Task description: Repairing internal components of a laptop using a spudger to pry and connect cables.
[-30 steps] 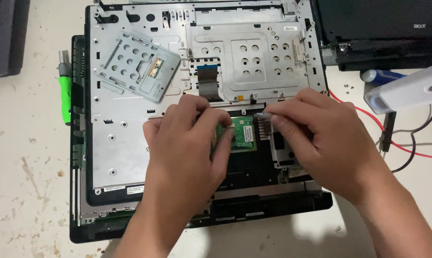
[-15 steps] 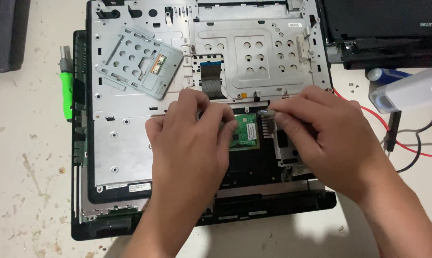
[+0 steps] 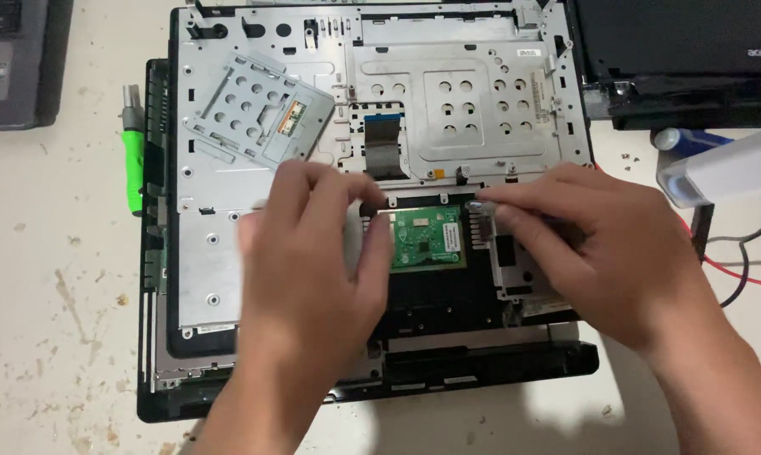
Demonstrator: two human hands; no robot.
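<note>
Hands work over an opened laptop [image 3: 229,278] on a pale table [image 3: 52,337]. Left hand [image 3: 309,261], blurred, rests beside the green board [image 3: 428,238], fingers loosely together, seemingly holding nothing. Right hand [image 3: 599,244] pinches a small metal part [image 3: 485,205] at the board's upper right.

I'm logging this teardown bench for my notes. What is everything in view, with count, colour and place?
Laptop chassis: one, silver metal plate in black frame, centre.
Loose metal bracket: one, silver, perforated, tilted on the chassis, upper left.
Green circuit board: one, between the hands.
Flat ribbon cable: one, grey, above the board.
Screwdriver: one, green handle, left of the chassis.
Second laptop: one, black, upper right.
Wires: red and black, right edge.
Table: one, cream, stained.
Left hand: over the chassis, beside the board.
Right hand: fingertips at the board's upper right edge.
</note>
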